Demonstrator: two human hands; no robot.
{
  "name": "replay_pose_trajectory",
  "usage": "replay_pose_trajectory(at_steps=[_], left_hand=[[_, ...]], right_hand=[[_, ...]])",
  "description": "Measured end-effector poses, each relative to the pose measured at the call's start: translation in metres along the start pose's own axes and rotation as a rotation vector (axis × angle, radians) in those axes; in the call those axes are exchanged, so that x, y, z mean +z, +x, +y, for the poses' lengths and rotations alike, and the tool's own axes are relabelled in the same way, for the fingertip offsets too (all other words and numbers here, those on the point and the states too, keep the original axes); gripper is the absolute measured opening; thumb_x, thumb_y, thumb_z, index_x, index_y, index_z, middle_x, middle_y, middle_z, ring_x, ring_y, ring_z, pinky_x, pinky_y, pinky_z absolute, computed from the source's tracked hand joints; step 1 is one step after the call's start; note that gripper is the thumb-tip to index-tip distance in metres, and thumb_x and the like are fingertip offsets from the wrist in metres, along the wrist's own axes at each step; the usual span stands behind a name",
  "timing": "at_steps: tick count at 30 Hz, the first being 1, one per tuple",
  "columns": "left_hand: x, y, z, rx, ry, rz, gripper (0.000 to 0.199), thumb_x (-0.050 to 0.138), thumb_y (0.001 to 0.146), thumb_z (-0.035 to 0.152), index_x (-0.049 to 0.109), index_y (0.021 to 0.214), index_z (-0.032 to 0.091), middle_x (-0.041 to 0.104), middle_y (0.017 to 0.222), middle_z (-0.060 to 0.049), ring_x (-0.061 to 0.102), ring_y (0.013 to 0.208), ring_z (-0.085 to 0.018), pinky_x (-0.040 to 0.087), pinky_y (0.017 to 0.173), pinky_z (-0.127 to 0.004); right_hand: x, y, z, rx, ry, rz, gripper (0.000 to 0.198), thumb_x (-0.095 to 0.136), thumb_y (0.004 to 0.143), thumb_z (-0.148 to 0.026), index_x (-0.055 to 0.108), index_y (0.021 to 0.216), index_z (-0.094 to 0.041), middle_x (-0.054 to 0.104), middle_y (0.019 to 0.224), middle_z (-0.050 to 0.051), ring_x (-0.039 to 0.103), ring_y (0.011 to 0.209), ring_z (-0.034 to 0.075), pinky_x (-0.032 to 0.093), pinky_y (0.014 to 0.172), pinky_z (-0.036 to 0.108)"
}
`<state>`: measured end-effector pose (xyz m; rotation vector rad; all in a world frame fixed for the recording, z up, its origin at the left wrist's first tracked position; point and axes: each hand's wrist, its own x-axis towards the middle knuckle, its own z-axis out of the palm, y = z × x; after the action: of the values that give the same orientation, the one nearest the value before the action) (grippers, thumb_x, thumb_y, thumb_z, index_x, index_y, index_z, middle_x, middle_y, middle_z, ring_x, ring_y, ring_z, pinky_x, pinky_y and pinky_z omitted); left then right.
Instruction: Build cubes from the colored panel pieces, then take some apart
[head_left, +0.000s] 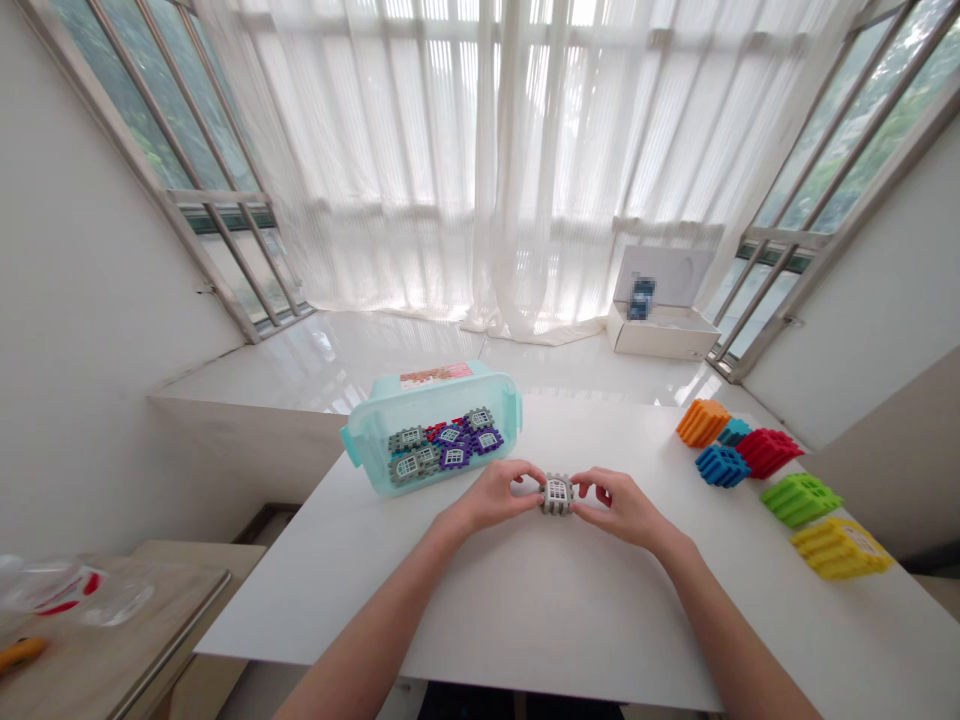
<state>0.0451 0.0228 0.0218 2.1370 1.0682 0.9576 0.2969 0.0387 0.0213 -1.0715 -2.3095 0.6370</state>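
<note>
Grey and toothed, the white-latticed block (556,494) is narrowly pinched by left-hand fingers (527,502) and right-hand fingers (591,514).

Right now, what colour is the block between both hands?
The block is grey, its window white, best seen in head view.

Piece (557,494) between hands (491,492), bin (420,405) left, stacks (769,453) right

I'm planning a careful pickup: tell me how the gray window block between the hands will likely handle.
The gray window block should feel stiff, as its notched sides look like molded plastic. It is probably light, being small beside the left hand and right hand. Its squarish outline suggests it would slide rather than roll.
</note>
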Motion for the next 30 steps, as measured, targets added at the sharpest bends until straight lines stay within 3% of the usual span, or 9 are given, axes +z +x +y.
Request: replay_pose_trajectory(at_steps=[18, 30], left_hand=[[0.0009, -0.0014, 0.0043, 0.152, 0.126, 0.020, 0.018, 0.067, 0.079, 0.016, 0.069, 0.095, 0.022, 0.073, 0.103, -0.003, 0.067, 0.095, -0.019, 0.051, 0.087, -0.030], [0.0026, -0.0026, 0.0042, 0.132, 0.192, 0.017, 0.023, 0.066, 0.080, 0.018, 0.067, 0.103, 0.022, 0.073, 0.101, -0.004, 0.067, 0.094, -0.020, 0.051, 0.085, -0.031]], right_hand=[[-0.0089, -0.0031, -0.0054, -0.021, -0.104, -0.036, 0.025, 0.066, 0.082, -0.034, 0.066, 0.104, -0.025, 0.065, 0.084, 0.000, 0.049, 0.056, 0.011, 0.043, 0.058, 0.026], [-0.0094, -0.0041, -0.0059, -0.020, -0.132, -0.033, 0.022, 0.066, 0.082, -0.033, 0.067, 0.102, -0.025, 0.066, 0.084, 0.000, 0.049, 0.057, 0.011, 0.043, 0.058, 0.026]])
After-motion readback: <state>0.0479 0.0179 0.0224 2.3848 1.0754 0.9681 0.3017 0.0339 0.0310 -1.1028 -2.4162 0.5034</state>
